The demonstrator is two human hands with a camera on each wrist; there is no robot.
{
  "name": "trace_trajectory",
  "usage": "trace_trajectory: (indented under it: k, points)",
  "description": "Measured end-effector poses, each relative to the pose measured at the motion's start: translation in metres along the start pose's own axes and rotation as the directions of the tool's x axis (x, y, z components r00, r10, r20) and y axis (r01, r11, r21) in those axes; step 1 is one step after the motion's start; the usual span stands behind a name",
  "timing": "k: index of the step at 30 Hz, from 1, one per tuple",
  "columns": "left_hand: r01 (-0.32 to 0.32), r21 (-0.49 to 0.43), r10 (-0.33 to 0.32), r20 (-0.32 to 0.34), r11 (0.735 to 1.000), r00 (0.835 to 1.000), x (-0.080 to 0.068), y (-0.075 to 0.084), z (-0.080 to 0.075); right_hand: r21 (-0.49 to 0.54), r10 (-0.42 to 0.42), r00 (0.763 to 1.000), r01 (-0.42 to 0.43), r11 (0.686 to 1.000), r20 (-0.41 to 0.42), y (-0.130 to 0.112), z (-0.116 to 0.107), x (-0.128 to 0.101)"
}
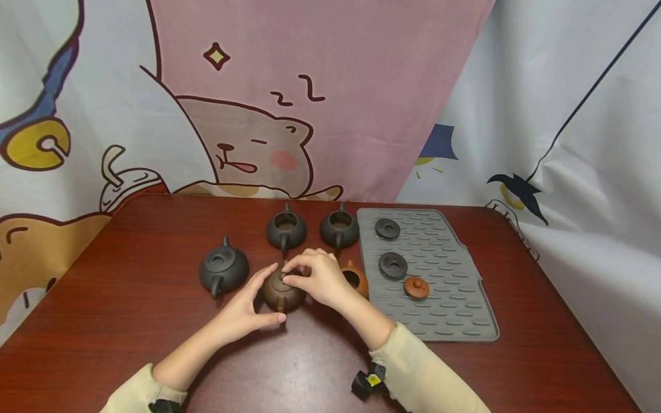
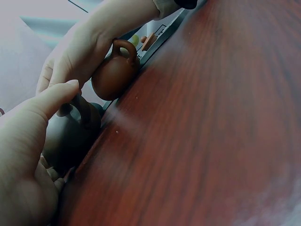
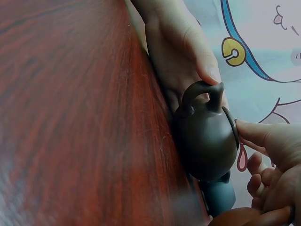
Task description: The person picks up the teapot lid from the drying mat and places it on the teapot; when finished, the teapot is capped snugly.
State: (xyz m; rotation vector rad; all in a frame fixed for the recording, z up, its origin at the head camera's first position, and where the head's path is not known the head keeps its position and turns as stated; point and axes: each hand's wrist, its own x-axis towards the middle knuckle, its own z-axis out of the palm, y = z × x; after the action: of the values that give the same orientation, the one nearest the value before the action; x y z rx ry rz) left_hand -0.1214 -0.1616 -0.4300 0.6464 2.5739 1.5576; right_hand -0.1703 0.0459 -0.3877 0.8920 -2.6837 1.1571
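A dark brown teapot [image 1: 293, 299] stands on the table between both hands. My left hand [image 1: 242, 314] holds its left side, fingers along the body and thumb at the handle, as the left wrist view also shows. From above, my right hand [image 1: 321, 279] pinches the knob of the lid [image 3: 231, 123], which sits on the teapot's mouth. Partly hidden behind the right hand is an orange-brown teapot [image 1: 361, 281] with its mouth uncovered. To the left stands a dark grey teapot [image 1: 227, 274] with its lid on.
Two dark grey teapots [image 1: 286, 234] [image 1: 338, 232] without lids stand behind the hands. On the right, a grey mat [image 1: 446, 258] carries two dark lids [image 1: 387, 228] [image 1: 393, 266] and an orange-brown lid [image 1: 416, 288]. A printed curtain [image 1: 361, 103] hangs behind the table.
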Motion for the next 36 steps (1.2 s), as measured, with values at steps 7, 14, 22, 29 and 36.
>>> trace_trajectory:
  k: [7,14,22,29,36]
  points:
    - [-0.008,-0.002,0.008,-0.002,1.000,1.000,0.000,0.000,0.001,0.014,-0.012,1.000,0.012,1.000,-0.013,-0.001,-0.003,-0.003]
    - [-0.021,-0.008,0.021,-0.004,1.000,1.000,0.000,0.000,0.001,0.049,-0.054,0.995,0.058,0.997,-0.080,-0.005,-0.016,-0.010]
    - [-0.028,0.004,0.028,-0.018,1.000,0.999,-0.001,-0.001,0.001,0.074,-0.113,0.980,0.126,0.989,-0.161,-0.006,-0.037,-0.021]
    - [-0.048,-0.009,0.048,-0.041,0.999,0.998,-0.001,0.001,0.000,0.109,-0.134,0.972,0.157,0.982,-0.192,-0.003,-0.056,-0.036]
    - [-0.100,-0.033,0.098,-0.067,0.994,0.993,0.001,0.009,-0.001,0.094,-0.105,0.971,0.128,0.987,-0.215,0.005,-0.079,-0.055]
